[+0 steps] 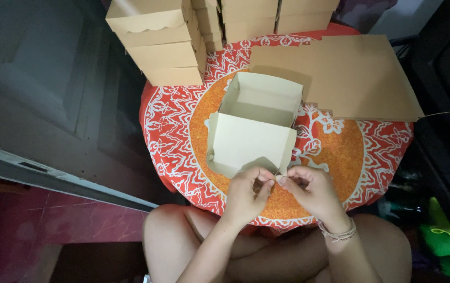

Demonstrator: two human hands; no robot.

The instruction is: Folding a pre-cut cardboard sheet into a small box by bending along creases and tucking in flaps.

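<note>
Both hands meet at the near edge of a pale cardboard box [251, 133] that lies open on a round table [340, 152] covered with a red-and-orange patterned cloth. On the left, the left hand [247, 194] curls its fingers inward and pinches the scalloped flap [259, 165] at the front of the box lid between thumb and fingertips. Opposite it, the right hand [311, 189], with a beaded bracelet [337, 233] at the wrist, closes its thumb and forefinger on the same flap edge, just beside the left hand's fingertips; the two hands nearly touch. Half folded, the box sits in the middle of the table: its tray part stands with walls upright farther from the person, while the lid panel lies tilted toward the hands. To the right, flat brown cardboard sheets [361, 78] lie overlapping, reaching past the table's far right edge. At the far left corner a stack of finished closed boxes [156, 42] rises, with more closed boxes [267, 18] in a row along the far edge. Bare knees of the seated person show below the table rim, and a grey panelled door [41, 89] fills the left side.
</note>
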